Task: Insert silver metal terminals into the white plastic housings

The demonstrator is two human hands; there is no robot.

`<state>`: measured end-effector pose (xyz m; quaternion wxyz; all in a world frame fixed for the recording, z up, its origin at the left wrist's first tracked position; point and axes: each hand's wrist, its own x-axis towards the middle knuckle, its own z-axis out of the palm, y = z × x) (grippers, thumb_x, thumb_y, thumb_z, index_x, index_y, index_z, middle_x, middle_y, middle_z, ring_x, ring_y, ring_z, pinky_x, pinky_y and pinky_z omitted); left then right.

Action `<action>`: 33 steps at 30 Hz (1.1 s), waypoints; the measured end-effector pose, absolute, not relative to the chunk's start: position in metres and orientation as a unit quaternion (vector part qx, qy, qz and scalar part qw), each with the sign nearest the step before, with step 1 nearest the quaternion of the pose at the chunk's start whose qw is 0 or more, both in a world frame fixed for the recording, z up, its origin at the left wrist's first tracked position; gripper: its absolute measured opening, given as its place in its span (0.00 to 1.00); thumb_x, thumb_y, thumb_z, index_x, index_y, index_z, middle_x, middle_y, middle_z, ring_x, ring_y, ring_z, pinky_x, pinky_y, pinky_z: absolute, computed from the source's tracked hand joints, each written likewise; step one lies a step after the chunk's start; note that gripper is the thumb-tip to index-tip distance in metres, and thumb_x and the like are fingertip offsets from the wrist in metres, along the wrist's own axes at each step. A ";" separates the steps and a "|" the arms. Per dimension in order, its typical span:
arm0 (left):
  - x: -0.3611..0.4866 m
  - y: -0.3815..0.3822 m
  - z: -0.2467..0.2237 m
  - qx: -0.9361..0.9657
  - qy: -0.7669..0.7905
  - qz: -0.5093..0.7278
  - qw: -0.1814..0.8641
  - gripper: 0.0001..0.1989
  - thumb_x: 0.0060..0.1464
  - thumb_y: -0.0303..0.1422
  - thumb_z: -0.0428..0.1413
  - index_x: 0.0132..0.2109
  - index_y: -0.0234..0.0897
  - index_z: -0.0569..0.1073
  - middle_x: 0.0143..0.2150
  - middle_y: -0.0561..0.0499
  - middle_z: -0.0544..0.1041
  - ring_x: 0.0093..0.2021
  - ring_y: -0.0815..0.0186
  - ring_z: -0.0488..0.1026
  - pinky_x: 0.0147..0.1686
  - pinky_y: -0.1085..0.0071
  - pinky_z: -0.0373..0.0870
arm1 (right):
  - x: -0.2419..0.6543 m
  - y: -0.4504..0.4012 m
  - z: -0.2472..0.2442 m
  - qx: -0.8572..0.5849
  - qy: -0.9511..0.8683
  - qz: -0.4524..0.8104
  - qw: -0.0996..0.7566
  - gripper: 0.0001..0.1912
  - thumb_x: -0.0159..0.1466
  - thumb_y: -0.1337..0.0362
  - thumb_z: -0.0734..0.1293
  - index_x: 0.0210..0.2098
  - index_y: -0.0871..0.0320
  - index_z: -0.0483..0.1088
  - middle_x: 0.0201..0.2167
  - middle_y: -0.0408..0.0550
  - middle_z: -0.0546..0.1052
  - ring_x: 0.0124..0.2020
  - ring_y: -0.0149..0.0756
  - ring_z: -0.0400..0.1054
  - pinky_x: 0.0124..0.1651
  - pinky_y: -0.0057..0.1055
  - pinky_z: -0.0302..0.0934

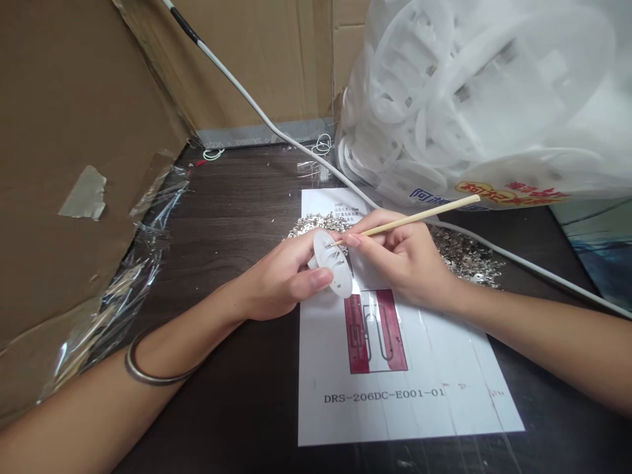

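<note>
Printed sheet (395, 415): is lying beneath both hands on the dark tabletop (247, 408); small dropped bits could be getting lost against its print.
Left hand (276, 280): is pinching the white disc by its edge, the thumb pressing on its face; a loosening thumb could be letting it twist.
White disc (340, 275): is tilting steeply above the sheet, between the hands; small metal bits on its face could be falling if it is tipping further.
Right hand (407, 257): is pinching the wooden stick near its tip; a slackening pinch could be sending the tip astray.
Wooden stick (424, 214): is pointing at the disc's face, contact too small to confirm; pushing too hard could be making it skid.
Metal parts (469, 260): are piling behind the right wrist; a sweeping arm could be scattering them.
White cable (257, 112): is running past this pile; a tug could be dragging parts along.
Plastic bag (494, 131): is bulging with discs behind; a knock could be slumping it forward.
</note>
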<state>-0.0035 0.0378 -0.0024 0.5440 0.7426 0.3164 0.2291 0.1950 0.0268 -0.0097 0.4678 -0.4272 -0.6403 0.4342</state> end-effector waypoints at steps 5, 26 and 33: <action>-0.002 0.039 0.000 0.756 0.322 0.216 0.528 0.30 0.54 0.54 0.50 0.50 0.30 0.69 0.44 0.43 0.74 0.40 0.60 0.68 0.39 0.66 0.64 | 0.194 0.024 -0.010 -0.408 -0.653 0.448 0.454 0.08 0.62 0.63 0.71 0.30 0.63 0.76 0.23 0.45 0.74 0.21 0.25 0.63 0.18 0.24 0.51; -0.001 0.039 -0.006 0.746 0.306 0.277 0.523 0.31 0.51 0.58 0.52 0.47 0.34 0.70 0.40 0.45 0.74 0.38 0.60 0.69 0.37 0.65 0.65 | 0.195 0.025 -0.012 -0.394 -0.646 0.440 0.485 0.08 0.65 0.65 0.68 0.33 0.62 0.76 0.29 0.44 0.75 0.27 0.24 0.68 0.26 0.22 0.60; -0.001 0.038 -0.005 0.753 0.329 0.245 0.514 0.33 0.51 0.60 0.50 0.47 0.32 0.70 0.35 0.48 0.72 0.33 0.63 0.66 0.30 0.68 0.63 | 0.194 0.025 -0.012 -0.403 -0.658 0.426 0.473 0.08 0.65 0.65 0.68 0.30 0.63 0.74 0.25 0.43 0.72 0.23 0.22 0.64 0.19 0.21 0.53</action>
